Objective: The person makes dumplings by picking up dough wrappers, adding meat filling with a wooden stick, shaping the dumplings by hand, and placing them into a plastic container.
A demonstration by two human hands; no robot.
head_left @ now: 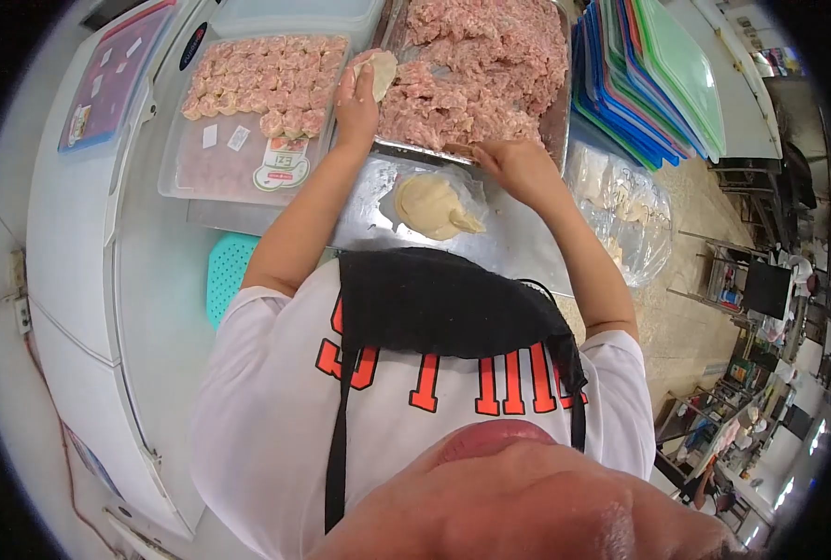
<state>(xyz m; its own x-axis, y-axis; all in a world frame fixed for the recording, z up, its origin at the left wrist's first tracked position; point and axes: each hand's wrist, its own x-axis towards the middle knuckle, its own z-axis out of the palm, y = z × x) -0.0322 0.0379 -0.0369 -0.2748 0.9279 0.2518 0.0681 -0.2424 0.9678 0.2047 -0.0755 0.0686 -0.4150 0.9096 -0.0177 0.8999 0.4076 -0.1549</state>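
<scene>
My left hand (pixel 357 110) holds a round, pale dumpling wrapper (pixel 381 75) at the left edge of a metal tray (pixel 415 149). Raw minced meat (pixel 490 56) fills most of that tray. At the tray's near edge, my right hand (pixel 520 170) grips a small, flat wooden spatula (pixel 459 149), its tip close to the meat. Between my forearms, a pile of pale wrappers (pixel 431 205) lies on the metal surface, partly on clear plastic. Left of my left hand, rows of filled dumplings (pixel 266 79) sit on a translucent plastic tray.
Colourful plastic lids (pixel 649 84) are stacked at the right. Below them lies a clear plastic bag (pixel 625 201) with pale contents. A turquoise perforated basket (pixel 229 275) is at the lower left. The translucent tray (pixel 177 168) carries paper labels. Shelves and equipment line the far right.
</scene>
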